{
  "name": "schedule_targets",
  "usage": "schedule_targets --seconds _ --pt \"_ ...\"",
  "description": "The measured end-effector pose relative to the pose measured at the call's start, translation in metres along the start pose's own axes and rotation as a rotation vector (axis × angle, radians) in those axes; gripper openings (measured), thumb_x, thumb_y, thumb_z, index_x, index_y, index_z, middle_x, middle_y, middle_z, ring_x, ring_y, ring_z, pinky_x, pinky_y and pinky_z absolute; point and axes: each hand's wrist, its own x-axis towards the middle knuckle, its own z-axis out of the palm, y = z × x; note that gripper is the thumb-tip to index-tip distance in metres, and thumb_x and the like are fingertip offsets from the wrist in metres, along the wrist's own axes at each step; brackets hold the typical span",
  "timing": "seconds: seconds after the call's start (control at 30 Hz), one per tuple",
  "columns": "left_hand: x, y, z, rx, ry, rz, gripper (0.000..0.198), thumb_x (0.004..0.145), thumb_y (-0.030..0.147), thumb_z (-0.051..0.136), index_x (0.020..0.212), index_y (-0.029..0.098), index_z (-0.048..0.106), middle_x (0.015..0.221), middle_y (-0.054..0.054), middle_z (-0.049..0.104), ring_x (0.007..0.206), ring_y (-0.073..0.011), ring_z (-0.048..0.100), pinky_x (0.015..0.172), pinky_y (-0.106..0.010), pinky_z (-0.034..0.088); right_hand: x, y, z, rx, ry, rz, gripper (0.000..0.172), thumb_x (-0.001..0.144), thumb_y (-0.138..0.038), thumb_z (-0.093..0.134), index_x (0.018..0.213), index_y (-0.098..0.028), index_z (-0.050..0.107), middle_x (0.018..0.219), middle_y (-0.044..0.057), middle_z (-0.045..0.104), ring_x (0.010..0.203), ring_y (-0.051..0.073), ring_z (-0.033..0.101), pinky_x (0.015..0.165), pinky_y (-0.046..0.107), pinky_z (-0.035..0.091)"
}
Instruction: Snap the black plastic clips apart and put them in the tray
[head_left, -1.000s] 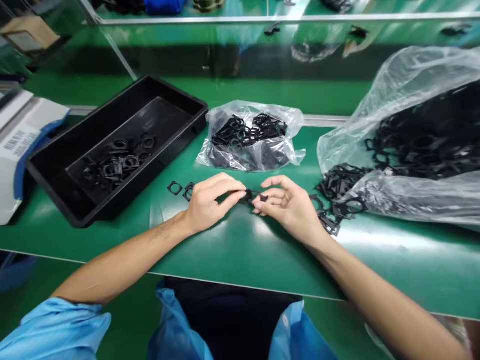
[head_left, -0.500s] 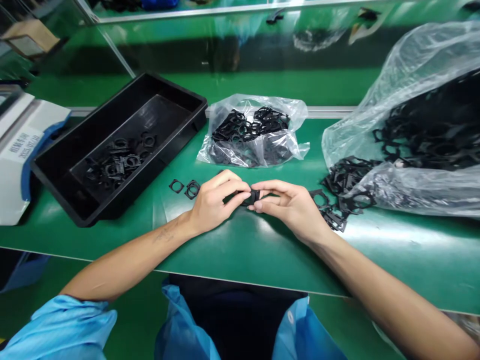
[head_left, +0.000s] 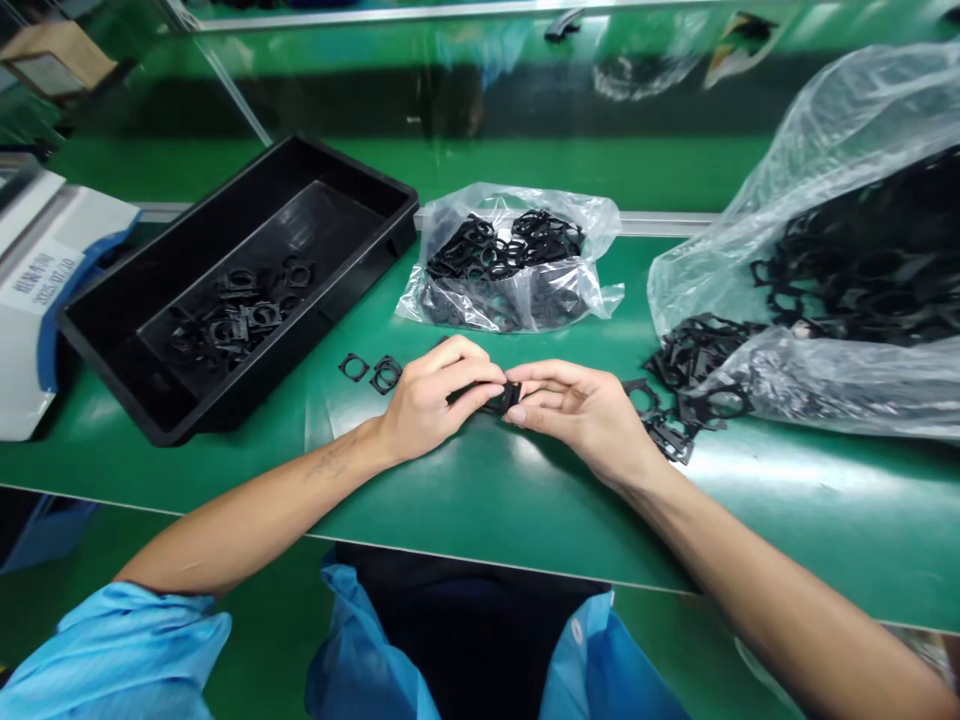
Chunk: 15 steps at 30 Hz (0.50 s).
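Observation:
Between my two hands, just above the green table, is a small black plastic part [head_left: 508, 397], mostly covered by fingers. My left hand [head_left: 439, 398] pinches it from the left with thumb and fingertips. From the right, my right hand [head_left: 574, 408] grips the same part, thumb below and fingers above. Whether it is one piece or two pressed together I cannot tell. Left of my left hand lie a thin black square frame with a round hole [head_left: 352, 367] and some overlapping black frames [head_left: 386, 375]. A loose heap of black parts [head_left: 671, 435] lies beside my right hand.
A black tray [head_left: 360, 275] holding several black parts stands on the left. A clear bag of black rings [head_left: 510, 265] lies at the back middle, and a larger open bag [head_left: 817, 385] spills parts at right. A white and blue device [head_left: 34, 310] stands far left.
Both hands keep their grip on the black part, with only a slight shift of the fingers. The whole view has moved a little; the bags and tray stay in place.

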Motion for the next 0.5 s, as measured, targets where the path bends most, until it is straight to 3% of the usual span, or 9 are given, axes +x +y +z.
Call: schedule_targets --seconds 0.17,0.33,0.5 --pt "0.0013 0.0015 -0.0017 -0.021 -0.007 0.002 0.003 0.091 0.02 0.068 0.09 0.017 0.068 0.087 -0.004 0.071 0.085 -0.0153 0.067 0.079 -0.029 0.055 -0.0017 -0.0016 0.0018 -0.157 0.044 -0.119 0.037 0.063 -0.037 0.091 0.09 -0.017 0.075 0.079 0.002 0.071 0.069 0.012 0.066 0.068 0.025 0.058" --pt "-0.0015 0.0034 -0.0005 0.03 0.047 0.109 0.003 0.09 0.016 0.069 0.091 0.018 0.067 0.087 -0.003 0.072 0.081 -0.0132 0.068 0.075 -0.026 0.056 -0.0047 0.0006 0.0055 -0.287 0.055 -0.199 0.039 0.067 -0.048 0.087 0.087 -0.017 0.075 0.078 0.004 0.073 0.068 0.015 0.067 0.065 0.028 0.059" --pt "-0.0012 0.0054 -0.0018 0.019 0.057 0.101 0.011 0.088 0.019 0.072 0.097 0.018 0.065 0.091 -0.005 0.072 0.087 -0.0157 0.069 0.079 -0.029 0.057 -0.0085 0.0016 0.0058 -0.467 0.117 -0.383 0.023 0.081 -0.042 0.078 0.083 -0.019 0.075 0.08 0.005 0.074 0.07 0.017 0.069 0.067 0.03 0.06"
